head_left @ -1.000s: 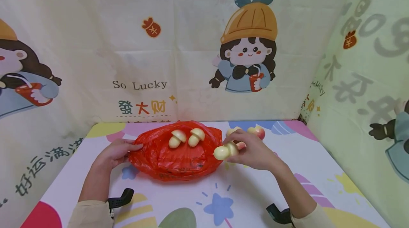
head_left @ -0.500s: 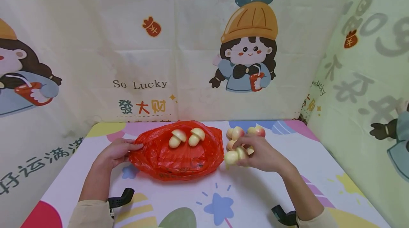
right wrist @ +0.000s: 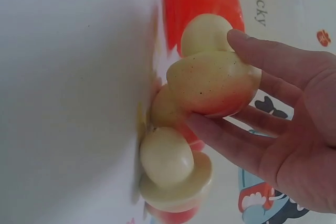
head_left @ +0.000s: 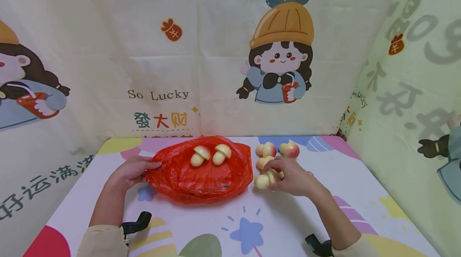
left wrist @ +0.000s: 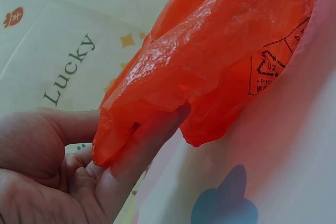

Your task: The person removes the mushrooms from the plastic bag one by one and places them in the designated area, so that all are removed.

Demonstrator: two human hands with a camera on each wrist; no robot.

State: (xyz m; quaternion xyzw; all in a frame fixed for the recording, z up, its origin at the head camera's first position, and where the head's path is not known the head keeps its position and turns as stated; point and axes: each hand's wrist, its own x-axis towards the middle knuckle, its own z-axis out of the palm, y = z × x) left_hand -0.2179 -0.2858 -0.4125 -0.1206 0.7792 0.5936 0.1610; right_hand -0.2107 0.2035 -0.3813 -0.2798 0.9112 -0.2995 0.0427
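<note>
In the head view my left hand [head_left: 131, 172] pinches the left rim of a red plastic bag [head_left: 205, 193], thumb outside and fingers under the film in the left wrist view. Two cream toy mushrooms, a left one [head_left: 200, 156] and a right one [head_left: 221, 154], lie inside the bag. To the right of the bag, my right hand [head_left: 293, 177] holds another toy mushroom [right wrist: 212, 80] by its cap, stem pointing left toward the bag. The right wrist view shows thumb and fingers around that cap, low over the table.
Several more toy mushrooms with pink-tinged caps lie beyond the right hand, among them one near the bag [head_left: 266, 149] and one farther right [head_left: 289, 149]. A patterned tablecloth [head_left: 201, 229] covers the table. A printed curtain [head_left: 216, 69] hangs behind it.
My right hand has drawn back from the bag's right edge, rightward and down toward the table, still holding the toy mushroom. My left hand and the bag have stayed put.
</note>
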